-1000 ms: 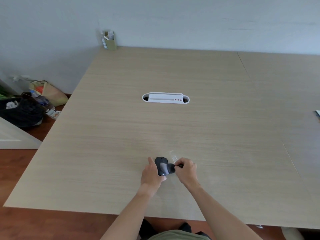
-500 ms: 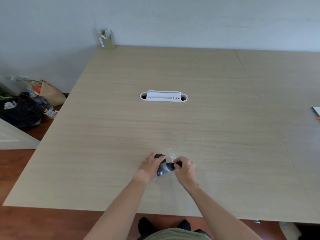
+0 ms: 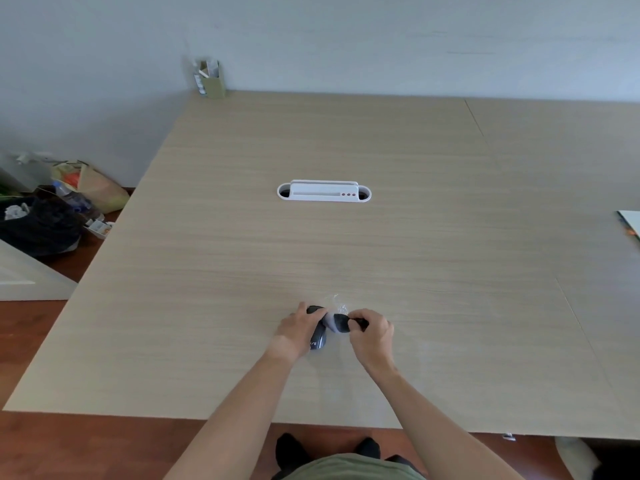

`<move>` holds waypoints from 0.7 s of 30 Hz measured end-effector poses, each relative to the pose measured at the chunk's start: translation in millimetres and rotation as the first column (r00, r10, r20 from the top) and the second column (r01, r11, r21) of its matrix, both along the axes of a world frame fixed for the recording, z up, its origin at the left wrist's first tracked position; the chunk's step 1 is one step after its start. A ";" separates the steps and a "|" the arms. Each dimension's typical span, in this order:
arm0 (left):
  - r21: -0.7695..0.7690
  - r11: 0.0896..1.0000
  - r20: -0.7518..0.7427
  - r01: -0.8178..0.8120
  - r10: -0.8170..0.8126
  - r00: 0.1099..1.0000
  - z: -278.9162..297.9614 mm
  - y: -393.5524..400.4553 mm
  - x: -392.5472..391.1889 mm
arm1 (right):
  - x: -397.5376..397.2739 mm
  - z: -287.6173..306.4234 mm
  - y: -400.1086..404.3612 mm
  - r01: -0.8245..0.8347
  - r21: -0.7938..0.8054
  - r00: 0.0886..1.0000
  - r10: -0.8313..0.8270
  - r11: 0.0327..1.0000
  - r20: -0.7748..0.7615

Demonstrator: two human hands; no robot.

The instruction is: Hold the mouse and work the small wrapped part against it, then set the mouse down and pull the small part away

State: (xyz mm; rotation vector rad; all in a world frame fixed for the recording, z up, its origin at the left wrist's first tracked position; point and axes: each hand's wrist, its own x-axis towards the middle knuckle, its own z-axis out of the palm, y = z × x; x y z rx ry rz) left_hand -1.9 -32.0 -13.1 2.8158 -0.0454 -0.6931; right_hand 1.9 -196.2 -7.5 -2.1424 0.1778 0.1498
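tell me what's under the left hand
A dark computer mouse on the table, gripped by the left hand. Its front end is covered by the fingers and clear plastic wrap.

Bare table point(image 3: 450, 271) surrounds both hands; only the white cable tray point(image 3: 323, 192) interrupts it.

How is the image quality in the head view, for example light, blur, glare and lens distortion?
Head view: soft, even daylight with weak shadows; the wide lens bends the table edges; the clear plastic wrap glints slightly; the black computer mouse between the left hand and right hand is small and a little soft.
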 end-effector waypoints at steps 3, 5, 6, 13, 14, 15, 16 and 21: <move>-0.001 1.000 -0.013 -0.009 0.009 1.000 0.1 -1.0 -1.2 | -2.1 4.4 3.6 -0.194 0.043 0.973 0.198 0.980 -0.119; 0.011 1.000 -0.034 -0.006 0.006 0.999 -0.7 -2.2 -1.1 | -2.5 1.4 3.8 -0.226 0.031 0.963 0.228 0.974 -0.146; 0.017 1.000 -0.044 -0.002 0.002 0.999 -1.4 -2.6 -1.2 | -2.1 0.4 2.9 -0.178 0.030 0.974 0.181 0.984 -0.134; -0.161 0.959 -0.052 -0.231 0.226 0.973 -7.7 -10.3 -9.5 | 3.8 2.7 -10.6 0.042 -0.017 0.999 -0.042 0.999 -0.030; -0.198 0.935 -0.041 -0.295 0.292 0.955 -9.2 -12.3 -11.1 | 3.2 3.0 -10.3 0.012 -0.003 0.999 -0.012 1.000 -0.046; -0.228 0.909 -0.031 -0.349 0.352 0.936 -10.9 -14.2 -12.1 | 2.6 2.8 -8.8 -0.038 0.010 0.997 0.038 0.999 -0.062; -0.251 0.886 -0.026 -0.391 0.397 0.917 -12.2 -15.4 -12.8 | 1.6 2.9 -6.5 -0.097 0.013 0.992 0.098 0.995 -0.077; -0.258 0.843 -0.060 -0.473 0.475 0.878 -8.2 -16.5 -10.9 | 9.8 1.1 1.4 -0.137 -0.015 0.988 0.135 0.990 -0.075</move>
